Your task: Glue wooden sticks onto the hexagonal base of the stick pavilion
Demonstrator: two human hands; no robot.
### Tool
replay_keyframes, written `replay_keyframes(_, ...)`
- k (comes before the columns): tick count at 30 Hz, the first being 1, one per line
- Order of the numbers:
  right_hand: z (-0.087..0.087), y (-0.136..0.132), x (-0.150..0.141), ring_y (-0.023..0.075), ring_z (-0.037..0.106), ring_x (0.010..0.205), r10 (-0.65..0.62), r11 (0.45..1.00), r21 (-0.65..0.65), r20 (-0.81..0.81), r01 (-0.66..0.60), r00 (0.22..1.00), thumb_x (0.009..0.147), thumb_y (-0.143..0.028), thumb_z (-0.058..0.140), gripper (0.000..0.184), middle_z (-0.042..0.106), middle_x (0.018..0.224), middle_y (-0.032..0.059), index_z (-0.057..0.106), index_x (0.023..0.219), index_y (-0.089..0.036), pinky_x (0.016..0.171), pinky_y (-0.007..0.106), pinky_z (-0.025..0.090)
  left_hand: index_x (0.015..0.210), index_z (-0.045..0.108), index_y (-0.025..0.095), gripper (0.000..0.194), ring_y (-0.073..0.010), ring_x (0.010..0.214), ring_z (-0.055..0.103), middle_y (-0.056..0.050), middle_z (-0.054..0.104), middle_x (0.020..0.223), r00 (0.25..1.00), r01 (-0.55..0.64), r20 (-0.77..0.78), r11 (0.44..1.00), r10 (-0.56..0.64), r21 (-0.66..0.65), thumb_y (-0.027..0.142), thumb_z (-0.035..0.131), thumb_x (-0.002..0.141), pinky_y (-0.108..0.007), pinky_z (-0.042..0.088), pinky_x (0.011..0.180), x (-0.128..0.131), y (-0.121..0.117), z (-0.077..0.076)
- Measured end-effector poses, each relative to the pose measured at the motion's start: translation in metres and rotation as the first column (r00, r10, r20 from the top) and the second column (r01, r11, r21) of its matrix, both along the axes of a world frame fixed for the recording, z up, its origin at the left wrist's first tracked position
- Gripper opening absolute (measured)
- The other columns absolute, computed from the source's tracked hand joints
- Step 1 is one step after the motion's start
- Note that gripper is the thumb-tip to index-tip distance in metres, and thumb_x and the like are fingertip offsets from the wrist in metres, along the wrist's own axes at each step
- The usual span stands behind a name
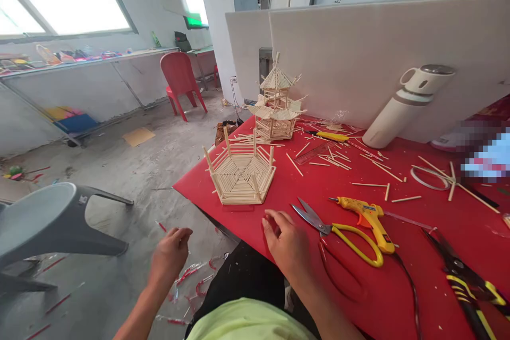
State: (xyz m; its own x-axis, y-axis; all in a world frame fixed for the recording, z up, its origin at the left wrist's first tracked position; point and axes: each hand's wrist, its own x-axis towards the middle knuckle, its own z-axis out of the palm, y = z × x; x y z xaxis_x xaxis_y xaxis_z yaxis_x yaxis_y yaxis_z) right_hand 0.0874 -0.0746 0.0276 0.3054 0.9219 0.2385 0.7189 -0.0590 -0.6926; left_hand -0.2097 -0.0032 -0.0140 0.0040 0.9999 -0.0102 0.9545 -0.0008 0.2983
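Observation:
My left hand [170,252] hangs beyond the table's left edge, fingers curled together, with nothing showing in them. My right hand [287,244] is at the edge of the red tabletop [255,234], its fingers bent and the thumb apart from the forefinger, holding nothing. Just beyond it sits a hexagonal wooden-stick base [241,175] with upright posts and thin side rails. Yellow-handled scissors [338,231] lie partly open to the right of my right hand. Next to them is a yellow glue gun [368,220]. Behind the base stands a tiered stick pagoda [277,103].
Loose sticks [334,156] and a yellow utility knife [329,136] lie farther back. A cream thermos [398,111] leans against the white board [338,58]. Black-and-yellow pliers [462,271] lie at right. A grey stool [75,218] and red chair [180,77] stand left.

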Motion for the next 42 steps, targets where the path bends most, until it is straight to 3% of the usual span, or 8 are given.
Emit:
replay_keyframes(3,0.000,0.005,0.000,0.0194,0.069,0.087,-0.023,1.000,0.002,-0.006,0.023,1.000,0.094,-0.027,0.052,0.024,0.074,0.100,0.0067,0.071,0.106,-0.020,0.076,0.027,0.047,0.096,0.073,0.025,0.031,-0.0187,0.068,0.066,-0.001,0.072,0.075,0.992,-0.102,0.081,0.995,0.101,0.008,0.033,0.044,0.088,-0.025,0.045,0.059,0.003,0.004,0.018)
replay_keyframes(8,0.001,0.007,-0.013,0.0175,0.069,0.083,0.032,0.999,-0.041,-0.023,-0.033,0.999,0.094,-0.029,0.053,0.022,0.074,0.096,0.0053,0.073,0.101,-0.022,0.072,0.025,0.047,0.086,0.073,0.018,0.032,-0.0128,0.057,0.055,-0.003,0.066,0.077,0.932,0.040,0.332,0.953,-0.144,0.301,0.037,0.047,0.090,-0.024,0.042,0.056,0.043,-0.004,0.037)
replay_keyframes(17,0.008,0.008,-0.025,0.0173,0.064,0.072,0.031,0.995,-0.088,-0.219,-0.052,0.975,0.093,-0.042,0.056,0.032,0.074,0.092,0.0081,0.075,0.103,-0.018,0.069,0.027,0.047,0.088,0.078,0.024,0.034,-0.0159,0.067,0.061,-0.005,0.068,0.072,0.846,0.475,0.123,0.838,-0.519,0.268,0.029,0.045,0.097,-0.025,0.039,0.061,0.114,-0.011,0.040)
replay_keyframes(23,0.022,0.007,-0.027,0.0088,0.043,0.052,0.093,0.936,-0.137,-0.791,-0.324,0.604,0.087,-0.057,0.059,0.045,0.062,0.069,0.0004,0.074,0.095,-0.015,0.046,0.021,0.032,0.082,0.078,0.024,0.034,-0.0159,0.063,0.063,-0.006,0.070,0.068,0.600,0.730,0.275,0.654,-0.752,0.197,0.028,0.048,0.096,-0.025,0.041,0.061,0.116,-0.057,0.030)
replay_keyframes(29,0.064,-0.021,-0.010,0.0067,0.035,0.048,0.278,0.812,-0.049,-0.843,-0.581,0.461,0.089,-0.052,0.063,0.036,0.046,0.055,-0.0052,0.075,0.084,-0.019,0.046,0.020,0.026,0.077,0.076,0.027,0.026,-0.0168,0.074,0.068,-0.003,0.075,0.084,0.929,0.371,0.077,0.905,-0.363,-0.210,0.032,0.054,0.090,-0.023,0.040,0.062,0.044,-0.029,-0.012)
replay_keyframes(34,0.088,-0.037,-0.006,0.0123,0.059,0.064,0.580,0.598,0.018,-0.699,-0.801,0.418,0.086,-0.041,0.069,0.023,0.068,0.069,0.0009,0.080,0.079,-0.022,0.058,0.022,0.042,0.062,0.070,0.020,0.022,-0.0212,0.069,0.066,-0.008,0.073,0.084,0.986,0.079,-0.112,0.947,-0.119,-0.313,0.035,0.067,0.076,-0.025,0.035,0.054,-0.013,-0.003,-0.029)
replay_keyframes(37,0.080,-0.039,-0.024,0.0120,0.064,0.067,0.644,0.543,-0.063,-0.608,-0.837,0.464,0.085,-0.030,0.071,0.012,0.072,0.074,-0.0004,0.081,0.087,-0.024,0.060,0.019,0.043,0.067,0.073,0.019,0.028,-0.0159,0.064,0.061,-0.007,0.071,0.089,0.986,0.110,0.155,0.938,-0.062,-0.328,0.045,0.066,0.076,-0.023,0.035,0.051,-0.008,-0.005,-0.010)
replay_keyframes(42,0.043,-0.036,-0.059,0.0120,0.065,0.069,0.708,0.564,-0.147,-0.419,-0.813,0.568,0.083,-0.020,0.070,0.011,0.076,0.078,-0.0007,0.080,0.086,-0.023,0.065,0.018,0.043,0.122,0.068,0.019,0.061,-0.0107,0.049,0.052,-0.015,0.073,0.106,0.383,0.431,0.857,0.753,0.346,-0.497,0.064,0.057,0.082,-0.022,0.026,0.037,0.051,-0.018,0.064)
